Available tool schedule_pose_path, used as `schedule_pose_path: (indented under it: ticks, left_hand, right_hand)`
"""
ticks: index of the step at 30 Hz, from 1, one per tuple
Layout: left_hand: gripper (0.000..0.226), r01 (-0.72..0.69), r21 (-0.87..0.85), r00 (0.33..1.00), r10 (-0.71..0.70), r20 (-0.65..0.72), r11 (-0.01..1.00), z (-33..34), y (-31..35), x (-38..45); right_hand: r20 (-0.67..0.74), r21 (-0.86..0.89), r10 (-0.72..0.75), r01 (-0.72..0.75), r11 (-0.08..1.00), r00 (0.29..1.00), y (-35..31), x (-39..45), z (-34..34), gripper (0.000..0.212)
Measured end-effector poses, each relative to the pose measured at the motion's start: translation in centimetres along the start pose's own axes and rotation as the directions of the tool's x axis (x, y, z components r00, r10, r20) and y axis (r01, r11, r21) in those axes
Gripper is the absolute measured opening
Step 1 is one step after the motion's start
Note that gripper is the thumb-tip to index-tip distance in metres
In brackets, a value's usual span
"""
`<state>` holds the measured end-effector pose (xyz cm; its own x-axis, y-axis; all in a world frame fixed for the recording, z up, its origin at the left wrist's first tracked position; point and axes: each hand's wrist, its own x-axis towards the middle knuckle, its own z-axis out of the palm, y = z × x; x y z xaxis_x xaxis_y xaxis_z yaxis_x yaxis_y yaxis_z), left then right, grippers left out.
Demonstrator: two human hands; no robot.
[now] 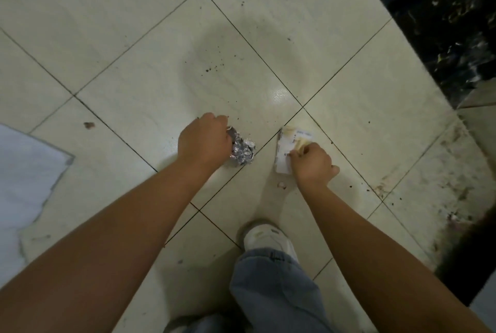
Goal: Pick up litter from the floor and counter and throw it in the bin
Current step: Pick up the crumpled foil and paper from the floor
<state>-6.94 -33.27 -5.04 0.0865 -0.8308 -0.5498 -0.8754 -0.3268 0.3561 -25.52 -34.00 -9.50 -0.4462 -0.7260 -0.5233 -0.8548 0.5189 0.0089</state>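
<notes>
My left hand (205,142) is closed around a crumpled ball of silver foil (243,150) low over the pale tiled floor (134,37). To its right, my right hand (311,165) grips a white and cream paper wrapper (285,146), fingers curled over its lower right part. A small pale scrap (281,185) lies on the tile just below the wrapper. No bin is in view.
A white sheet (24,185) lies on the floor at the left edge. Dark marbled stone (445,24) runs along the upper right, with dirty tile below it. My white shoe (268,237) and jeans leg (273,292) are at bottom centre. Dark crumbs dot the floor.
</notes>
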Motion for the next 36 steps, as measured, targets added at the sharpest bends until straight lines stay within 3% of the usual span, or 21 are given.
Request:
schedule_pose_path:
  ticks: [4,7,12,16,21,23,25,28,36]
  left_hand:
    - [0.027,0.101,0.002,0.994,-0.101,-0.048,0.995,-3.5,-1.8,-2.9]
    - [0.025,0.243,-0.107,0.968,-0.249,-0.046,0.964,-7.7,-2.4,-8.1]
    - [0.034,0.49,-0.404,0.859,-0.506,0.074,0.773,-17.0,0.0,-16.4]
    - [0.04,0.556,-0.495,0.798,-0.596,0.092,0.668,-26.1,2.9,-20.9]
    - [0.031,0.53,-0.635,0.778,-0.621,0.1,0.562,-36.5,6.0,-24.0]
    - [0.025,0.494,-0.761,0.752,-0.646,0.131,0.421,-39.4,6.7,-23.7]
    - [0.007,0.465,-0.871,0.715,-0.648,0.261,0.161,-42.3,7.3,-22.4]
    - [0.032,0.405,-0.909,0.694,-0.614,0.376,-0.099,-46.0,8.5,-18.3]
    - [0.032,0.306,-0.912,0.7,-0.584,0.411,-0.275,-51.3,12.3,-0.9]
  right_hand:
    - [0.013,-0.022,-0.064,0.064,0.998,0.998,-0.9,-2.9,-2.7,0.025]
    - [0.044,-0.041,-0.169,0.171,0.984,0.985,-2.4,-7.1,-7.1,0.024]
    - [0.073,-0.133,-0.369,0.376,0.917,0.926,-6.8,-15.2,-19.0,0.026]
    - [0.128,-0.044,-0.402,0.41,0.911,0.907,-11.0,-21.0,-29.4,0.028]
    - [0.247,-0.028,-0.484,0.505,0.863,0.84,-15.4,-24.8,-39.9,0.03]
    - [0.251,-0.008,-0.491,0.509,0.86,0.834,-17.5,-24.4,-43.0,0.031]
    - [0.241,0.0,-0.506,0.522,0.853,0.828,-19.8,-23.2,-45.9,0.031]
    - [0.2,0.076,-0.521,0.517,0.853,0.83,-24.3,-19.0,-49.8,0.034]
    - [0.306,0.325,-0.411,0.311,0.893,0.859,-36.2,-5.9,-55.1,0.037]
